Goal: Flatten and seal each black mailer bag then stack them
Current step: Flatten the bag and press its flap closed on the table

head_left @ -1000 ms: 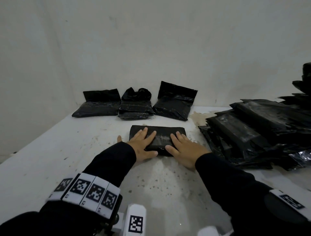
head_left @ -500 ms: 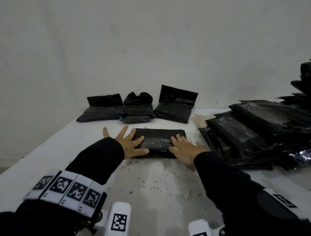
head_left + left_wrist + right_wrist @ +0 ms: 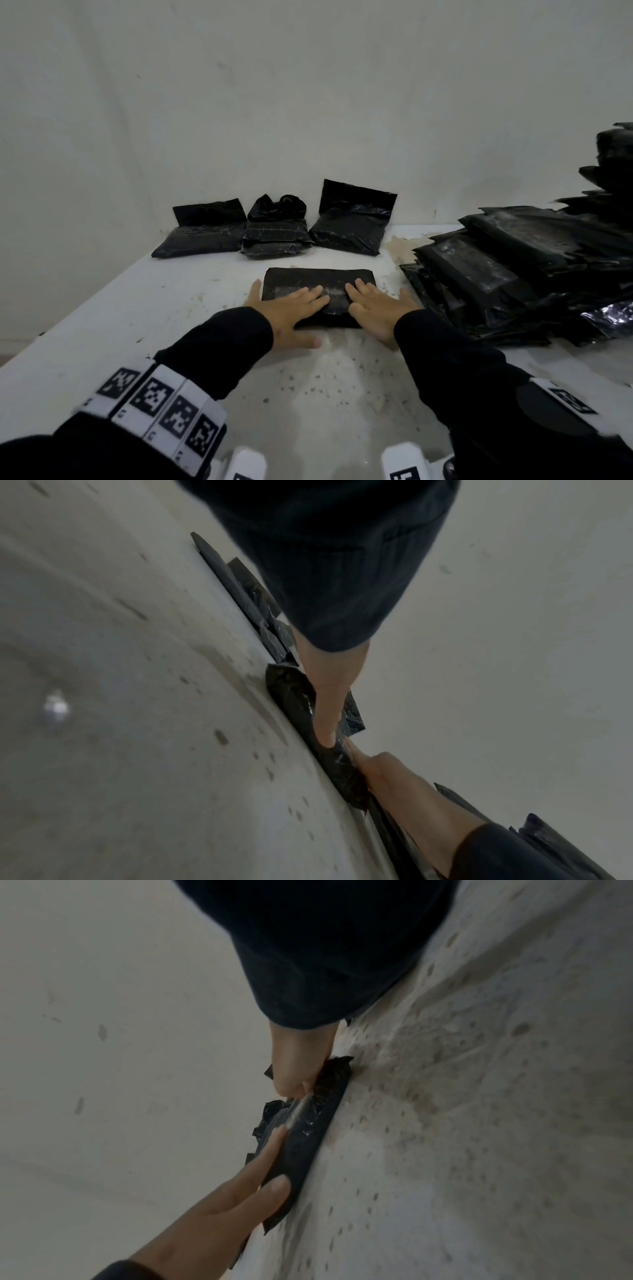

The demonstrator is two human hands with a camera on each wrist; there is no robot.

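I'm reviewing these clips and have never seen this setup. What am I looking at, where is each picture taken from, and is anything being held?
No machine: a person works bare-handed. One picture comes from a head camera, two from wrist cameras looking along the fingers. The left hand and right hand press flat on a black mailer bag on the white table; nothing is gripped. Three more bags lie by the wall, and a pile of bags lies at the right.
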